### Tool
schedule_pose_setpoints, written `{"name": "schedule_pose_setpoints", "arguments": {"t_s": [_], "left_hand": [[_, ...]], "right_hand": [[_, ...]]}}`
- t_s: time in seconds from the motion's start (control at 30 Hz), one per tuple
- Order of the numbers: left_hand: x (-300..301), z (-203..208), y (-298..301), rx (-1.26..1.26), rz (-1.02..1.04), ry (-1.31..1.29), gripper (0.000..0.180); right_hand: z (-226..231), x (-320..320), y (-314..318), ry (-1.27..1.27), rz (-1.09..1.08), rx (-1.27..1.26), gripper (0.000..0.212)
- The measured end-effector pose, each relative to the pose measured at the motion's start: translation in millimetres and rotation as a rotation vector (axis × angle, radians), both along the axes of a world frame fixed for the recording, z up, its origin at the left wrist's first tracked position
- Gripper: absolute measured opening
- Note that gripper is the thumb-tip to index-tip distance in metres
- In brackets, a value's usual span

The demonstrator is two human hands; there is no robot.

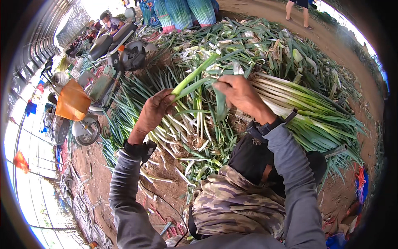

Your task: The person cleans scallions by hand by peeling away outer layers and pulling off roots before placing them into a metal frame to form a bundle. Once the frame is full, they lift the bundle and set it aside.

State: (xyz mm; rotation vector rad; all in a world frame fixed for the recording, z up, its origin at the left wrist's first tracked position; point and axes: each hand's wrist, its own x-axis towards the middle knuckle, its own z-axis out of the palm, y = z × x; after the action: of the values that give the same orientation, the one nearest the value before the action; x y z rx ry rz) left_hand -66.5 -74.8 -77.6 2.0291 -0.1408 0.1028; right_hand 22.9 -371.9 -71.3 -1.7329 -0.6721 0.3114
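Note:
My left hand [155, 108] pinches a long green onion [195, 74], whose pale green stalk slants up and away to the right. Across from it, my right hand [240, 93] has its fingers closed on a broad dark green leaf [221, 103] that hangs below them. Whether that leaf is still joined to the stalk is hard to make out. Beneath my left hand lie loose green onions [170, 133] with white stems and stringy roots. A neat stack of cleaned green onions [298, 99] rests beside my right forearm, white ends toward my hand.
A heap of stripped leaves [265, 45] spreads beyond my hands. Farther off stand bundled green onions [178, 14] in clear wrapping. A parked motorbike [101, 79] with an orange bag [73, 100] is at the left. People sit far left, and someone's legs [304, 14] show far right.

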Motion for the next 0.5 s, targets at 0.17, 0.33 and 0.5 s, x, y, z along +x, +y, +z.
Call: {"name": "schedule_pose_setpoints", "arguments": {"t_s": [0.17, 0.33, 0.5], "left_hand": [[7, -5, 22, -0.076, -0.019, -0.026, 0.035], [17, 19, 47, -0.205, 0.085, -0.257, 0.038], [25, 66, 25, -0.609, 0.104, -0.545, 0.026]], "right_hand": [[16, 19, -57, -0.033, -0.403, 0.443, 0.025], [-8, -7, -35, 0.049, 0.071, 0.031, 0.037], [-34, -47, 22, 0.238, 0.278, 0.106, 0.037]]}}
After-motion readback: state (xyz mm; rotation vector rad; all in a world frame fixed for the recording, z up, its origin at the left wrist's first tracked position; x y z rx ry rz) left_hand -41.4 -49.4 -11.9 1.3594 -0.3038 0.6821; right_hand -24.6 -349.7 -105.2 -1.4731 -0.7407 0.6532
